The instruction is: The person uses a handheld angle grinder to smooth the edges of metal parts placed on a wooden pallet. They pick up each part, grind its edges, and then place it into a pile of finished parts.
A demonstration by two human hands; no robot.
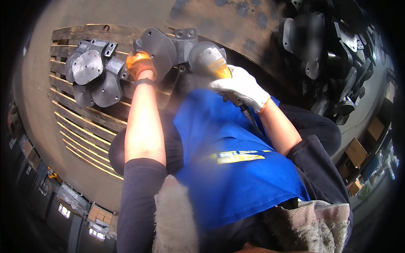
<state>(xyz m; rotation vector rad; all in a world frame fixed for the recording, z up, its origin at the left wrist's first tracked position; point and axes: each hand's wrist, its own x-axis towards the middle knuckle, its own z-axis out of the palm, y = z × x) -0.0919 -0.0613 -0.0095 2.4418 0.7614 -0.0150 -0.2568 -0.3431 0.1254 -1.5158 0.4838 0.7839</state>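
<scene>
My left hand [141, 66], in an orange glove, is closed on the edge of a dark metal bracket [158, 49]. The bracket has a rounded flat plate and a block with bolt holes. My right hand [244, 87], in a white knit glove, grips an angle grinder [220, 70] with a yellow head. Its round disc [201, 55] is right beside the bracket's block; whether they touch I cannot tell. The grinder's cord drops from its rear end across my blue apron [249, 177].
Several similar metal brackets [87, 66] lie stacked on a slatted wooden pallet [80, 99] at the left. More dark metal parts [312, 69] are heaped at the right. A worn brown surface [236, 19] lies beyond my hands. Cardboard boxes [356, 152] stand at the far right.
</scene>
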